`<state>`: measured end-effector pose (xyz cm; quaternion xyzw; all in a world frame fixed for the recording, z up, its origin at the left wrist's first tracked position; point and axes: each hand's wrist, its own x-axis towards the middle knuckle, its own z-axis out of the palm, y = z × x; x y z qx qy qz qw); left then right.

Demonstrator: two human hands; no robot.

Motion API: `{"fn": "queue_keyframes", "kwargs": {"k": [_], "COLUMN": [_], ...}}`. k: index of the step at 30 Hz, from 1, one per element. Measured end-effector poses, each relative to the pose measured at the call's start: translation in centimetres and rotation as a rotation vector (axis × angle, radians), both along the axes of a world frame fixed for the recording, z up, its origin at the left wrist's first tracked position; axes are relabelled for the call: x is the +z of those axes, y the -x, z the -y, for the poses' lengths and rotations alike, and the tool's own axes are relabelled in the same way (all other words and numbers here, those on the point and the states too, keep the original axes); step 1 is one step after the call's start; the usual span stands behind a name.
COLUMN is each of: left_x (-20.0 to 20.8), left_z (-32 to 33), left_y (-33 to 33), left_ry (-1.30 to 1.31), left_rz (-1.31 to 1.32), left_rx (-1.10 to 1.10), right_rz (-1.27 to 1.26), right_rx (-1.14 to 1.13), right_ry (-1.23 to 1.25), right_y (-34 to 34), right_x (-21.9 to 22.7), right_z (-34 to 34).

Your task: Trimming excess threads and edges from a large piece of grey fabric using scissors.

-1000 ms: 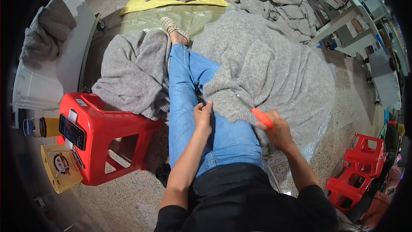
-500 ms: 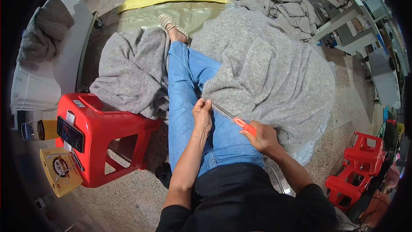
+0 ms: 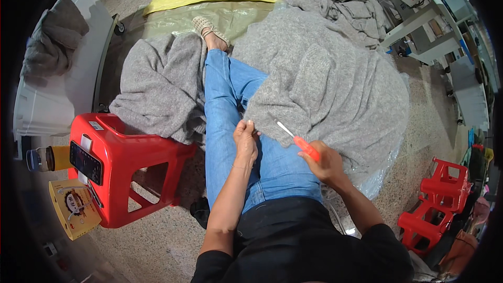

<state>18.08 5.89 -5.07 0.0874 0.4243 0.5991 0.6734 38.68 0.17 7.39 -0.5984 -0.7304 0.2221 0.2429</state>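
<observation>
The right hand (image 3: pixel 326 163) is closed around the orange-red handle of a slim metal-shafted hand tool (image 3: pixel 306 148). The tool slants up and to the left, and its bright shaft tip lies over the near part of a large, light-grey knitted cloth (image 3: pixel 335 89) (contact between tip and knit cannot be told).

The left hand (image 3: pixel 245 140) is narrow, with thumb and fingers drawn together at the left edge of the cloth, above the person's blue denim jeans (image 3: pixel 222 120). Whether the edge is pinched between the fingertips cannot be told. The shaft tip is near the left fingertips but apart from them.

The cloth covers part of the jeans and spreads forward and to the right in loose folds. A crumpled grey fabric heap (image 3: pixel 157 89) lies to the left of the extended leg. Nearer on that side stands a red plastic stool (image 3: pixel 160 149), supporting a black rectangular phone (image 3: pixel 86 163). A yellow printed box (image 3: pixel 76 215) is positioned beside the stool. Forward of the leg extends a bright yellow sheet strip (image 3: pixel 209 2).
</observation>
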Motion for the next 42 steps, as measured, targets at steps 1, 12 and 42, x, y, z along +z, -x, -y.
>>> {"fn": "queue_keyframes", "kwargs": {"k": [1, 12, 42], "left_x": [-1.1, 7.3, 6.0], "left_z": [0.2, 1.6, 12.8], "left_y": [-0.1, -5.9, 3.7], "left_ry": [0.078, -0.671, 0.341], "left_rz": [-0.402, -1.722, 0.0], "left_rx": [0.096, -0.781, -0.087], "right_rz": [-0.002, 0.001, 0.112], "right_rx": [0.006, -0.191, 0.013], "right_ry": [0.0, -0.036, -0.347], "right_y": [0.0, -2.6, -4.4], "right_x": [0.6, 1.9, -9.7], "right_z": [-0.1, -0.6, -2.0]}}
